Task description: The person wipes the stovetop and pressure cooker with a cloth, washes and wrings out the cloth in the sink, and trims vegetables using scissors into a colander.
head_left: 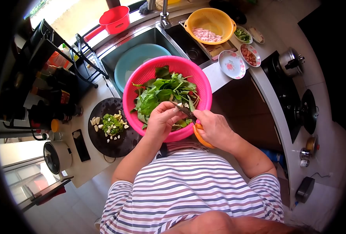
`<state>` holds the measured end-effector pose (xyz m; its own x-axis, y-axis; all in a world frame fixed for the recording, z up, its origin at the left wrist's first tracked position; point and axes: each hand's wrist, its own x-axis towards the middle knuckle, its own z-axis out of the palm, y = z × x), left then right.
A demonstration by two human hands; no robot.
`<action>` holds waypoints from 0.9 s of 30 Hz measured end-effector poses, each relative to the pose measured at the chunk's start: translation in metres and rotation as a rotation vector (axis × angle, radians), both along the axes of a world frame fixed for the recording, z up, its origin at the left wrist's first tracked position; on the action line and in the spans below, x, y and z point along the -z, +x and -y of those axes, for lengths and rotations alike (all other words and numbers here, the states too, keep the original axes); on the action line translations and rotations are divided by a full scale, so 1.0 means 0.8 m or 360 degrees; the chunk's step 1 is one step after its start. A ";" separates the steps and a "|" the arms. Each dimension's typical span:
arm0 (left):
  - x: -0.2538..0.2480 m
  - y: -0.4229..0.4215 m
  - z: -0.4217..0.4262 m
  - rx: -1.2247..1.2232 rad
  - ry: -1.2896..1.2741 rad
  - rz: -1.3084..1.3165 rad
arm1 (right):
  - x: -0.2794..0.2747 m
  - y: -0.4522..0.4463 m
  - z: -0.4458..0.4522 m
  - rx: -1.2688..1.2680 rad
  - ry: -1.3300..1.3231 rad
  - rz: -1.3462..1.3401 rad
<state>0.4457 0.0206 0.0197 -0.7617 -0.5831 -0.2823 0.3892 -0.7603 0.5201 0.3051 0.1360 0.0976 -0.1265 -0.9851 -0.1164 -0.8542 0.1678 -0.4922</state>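
My right hand (214, 126) is closed round orange-handled scissors (200, 136), whose dark blades point left toward my other hand. Between the fingertips of my left hand (164, 120) is a small white piece (180, 105) that looks like a garlic clove, right at the blades. Both hands are over the near side of a pink colander (200, 74) full of green leafy vegetables (161, 91). To the left, a round dark cutting board (102, 144) carries garlic cloves (96, 123) and chopped green pieces (111, 124).
Behind the colander, a blue basin (128, 58) stands in the sink (114, 58). A yellow colander (223, 19) with pale pink pieces and several small dishes, including a floral one (232, 64), are at the back right. A phone (80, 145) and a pot (57, 157) are at left.
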 end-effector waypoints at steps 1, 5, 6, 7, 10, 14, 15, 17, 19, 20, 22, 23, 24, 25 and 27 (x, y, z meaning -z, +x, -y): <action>0.004 0.001 0.000 -0.0005 0.0005 0.0001 | 0.005 -0.001 -0.001 -0.0005 0.0089 0.0002; 0.010 0.004 0.001 0.0040 0.0096 0.0070 | 0.008 -0.010 -0.001 0.0002 0.0066 -0.0065; 0.010 0.004 0.000 0.0037 0.0120 0.0072 | 0.005 -0.010 0.000 -0.0007 0.0069 -0.0067; 0.008 0.004 -0.001 0.0034 0.0110 0.0072 | 0.000 -0.010 0.001 -0.0029 0.0002 -0.0158; 0.000 0.000 -0.003 0.0014 0.0105 0.0090 | 0.003 -0.004 0.002 -0.0053 -0.0084 -0.0349; 0.005 -0.001 -0.006 -0.0034 0.0045 0.0041 | 0.004 0.002 0.005 -0.0080 -0.0179 -0.0469; 0.005 -0.001 -0.005 -0.0036 0.0062 0.0048 | 0.003 0.003 0.005 -0.0081 -0.0193 -0.0439; 0.008 0.001 -0.005 -0.0046 0.0083 0.0059 | 0.005 0.004 0.003 -0.0064 -0.0066 -0.0340; 0.013 0.002 -0.002 -0.0049 0.0031 0.0086 | 0.007 0.003 0.002 -0.0043 0.0060 -0.0237; 0.016 0.003 -0.003 -0.0050 0.0036 0.0091 | 0.008 0.003 0.001 -0.0036 0.0076 -0.0243; 0.020 0.002 -0.002 -0.0039 0.0116 0.0142 | 0.011 0.001 0.000 -0.0032 0.0088 -0.0252; 0.021 0.002 -0.002 -0.0042 0.0116 0.0140 | 0.014 -0.001 -0.001 -0.0041 0.0106 -0.0243; 0.023 0.002 -0.001 -0.0030 0.0121 0.0175 | 0.017 -0.002 -0.002 -0.0054 0.0124 -0.0235; 0.023 0.003 0.000 -0.0024 0.0126 0.0210 | 0.017 -0.003 -0.003 -0.0066 0.0121 -0.0237; 0.016 0.004 0.001 -0.0042 0.0111 0.0213 | 0.018 -0.005 -0.006 0.0003 0.0040 -0.0233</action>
<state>0.4492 0.0195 0.0068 -0.6993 -0.5780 -0.4207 0.3403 -0.7866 0.5152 0.3009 0.1404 0.0834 -0.1458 -0.9818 -0.1214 -0.9161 0.1803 -0.3581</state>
